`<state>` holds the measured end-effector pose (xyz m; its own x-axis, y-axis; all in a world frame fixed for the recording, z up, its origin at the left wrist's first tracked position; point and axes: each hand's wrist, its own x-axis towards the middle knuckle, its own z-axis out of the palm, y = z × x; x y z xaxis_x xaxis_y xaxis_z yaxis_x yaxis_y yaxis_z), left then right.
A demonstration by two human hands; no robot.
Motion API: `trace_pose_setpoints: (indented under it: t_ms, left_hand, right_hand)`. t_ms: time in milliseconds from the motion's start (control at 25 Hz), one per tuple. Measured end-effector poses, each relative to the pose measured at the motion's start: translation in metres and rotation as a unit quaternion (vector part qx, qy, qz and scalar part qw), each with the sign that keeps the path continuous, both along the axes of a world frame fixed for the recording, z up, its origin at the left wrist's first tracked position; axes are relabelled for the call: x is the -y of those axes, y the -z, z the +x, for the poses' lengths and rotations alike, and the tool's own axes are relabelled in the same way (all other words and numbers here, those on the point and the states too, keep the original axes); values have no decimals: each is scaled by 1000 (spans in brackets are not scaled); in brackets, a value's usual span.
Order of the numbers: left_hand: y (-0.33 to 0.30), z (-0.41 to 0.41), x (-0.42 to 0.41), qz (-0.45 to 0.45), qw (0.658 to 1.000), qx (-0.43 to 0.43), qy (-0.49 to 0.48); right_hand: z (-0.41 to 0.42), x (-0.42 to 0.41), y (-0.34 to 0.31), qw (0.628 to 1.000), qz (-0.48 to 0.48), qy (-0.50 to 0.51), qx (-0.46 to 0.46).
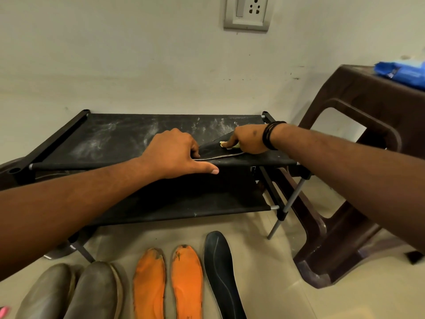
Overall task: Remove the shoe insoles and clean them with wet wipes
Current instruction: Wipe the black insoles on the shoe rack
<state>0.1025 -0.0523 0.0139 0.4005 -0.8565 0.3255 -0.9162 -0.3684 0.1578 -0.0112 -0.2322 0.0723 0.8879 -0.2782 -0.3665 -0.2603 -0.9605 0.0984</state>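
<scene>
We have the dark insole (216, 151) flat on the top shelf of the rack (110, 139); its long axis runs from 8 o'clock to 2 o'clock. Our left hand (177, 153) pinches the 8 o'clock end and holds it down. Our right hand (247, 140) presses a wet wipe (226, 145) on the 2 o'clock end, so we judge the next stroke should travel toward the left hand.

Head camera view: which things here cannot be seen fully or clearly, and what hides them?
- Dark insole on the rack: left hand covers one end, right hand the other.
- Wet wipe: mostly under the right hand's fingers.
- Blue packet on the brown stool: blurred, cut by the right edge; label unreadable.
- Shoes and orange insoles: cut by the bottom edge.
</scene>
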Motion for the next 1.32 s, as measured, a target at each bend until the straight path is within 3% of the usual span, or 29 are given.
trace_pose_setpoints:
  t_ms: [160, 360, 600, 760, 960, 1120, 1320]
  left_hand:
    - [0, 0, 0, 0, 1000, 4, 3]
    - [-1, -1, 0, -1, 1000, 0, 0]
    - [-7, -7, -5, 24, 999, 42, -11]
    - [-5, -5, -3, 17, 1000, 17, -15]
    - [-9, -9, -6, 25, 999, 40, -10]
    - [-8, -7, -5, 23, 999, 21, -12]
    - [-6, -6, -4, 13, 1000, 15, -7]
  right_hand:
    - [-16, 4, -15, 996, 79, -20, -40]
    - [-12, -1, -9, 1000, -25, 3, -1]
    - [6, -28, -2, 995, 72, -73, -8]
    - [9, -17, -4, 1000, -14, 0, 8]
    - [4, -38, 2, 994, 96, -45, -2]
    - [6, -19, -3, 1000, 17, -13, 8]
    - [-7, -12, -10, 996, 84, -2, -15]
